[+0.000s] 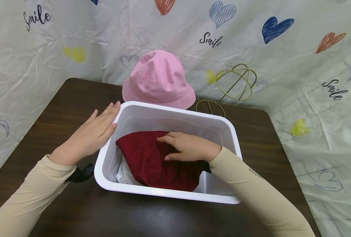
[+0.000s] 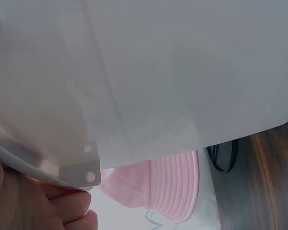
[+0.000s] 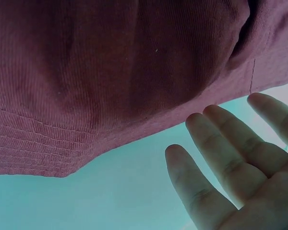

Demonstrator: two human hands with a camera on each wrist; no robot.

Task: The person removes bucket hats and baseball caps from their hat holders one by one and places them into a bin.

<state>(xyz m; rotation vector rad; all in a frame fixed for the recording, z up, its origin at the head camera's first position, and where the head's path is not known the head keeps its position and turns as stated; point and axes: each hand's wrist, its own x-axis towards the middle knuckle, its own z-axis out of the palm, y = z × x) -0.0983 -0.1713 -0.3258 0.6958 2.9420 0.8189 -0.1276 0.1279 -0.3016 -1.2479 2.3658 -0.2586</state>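
A dark red bucket hat (image 1: pixel 151 161) with a stitched brim lies inside a white plastic bin (image 1: pixel 175 193), partly over some white fabric (image 1: pixel 125 173). My right hand (image 1: pixel 187 146) is in the bin above the hat, its fingers spread and holding nothing. In the right wrist view those fingers (image 3: pixel 221 158) stand apart from the cloth, beside the red hat (image 3: pixel 110 72). Along the bin's left rim, my left hand (image 1: pixel 96 133) rests with fingers nearly straight. The left wrist view shows the bin's outer wall (image 2: pixel 182 72) and that hand's fingertips (image 2: pixel 74 206) at the rim.
Behind the bin sits a pink bucket hat (image 1: pixel 160 79). To its right stands a gold wire stand (image 1: pixel 236 82) with a round base. All are on a dark wooden table (image 1: pixel 270 171), with a heart-printed white cloth (image 1: pixel 306 72) hanging behind.
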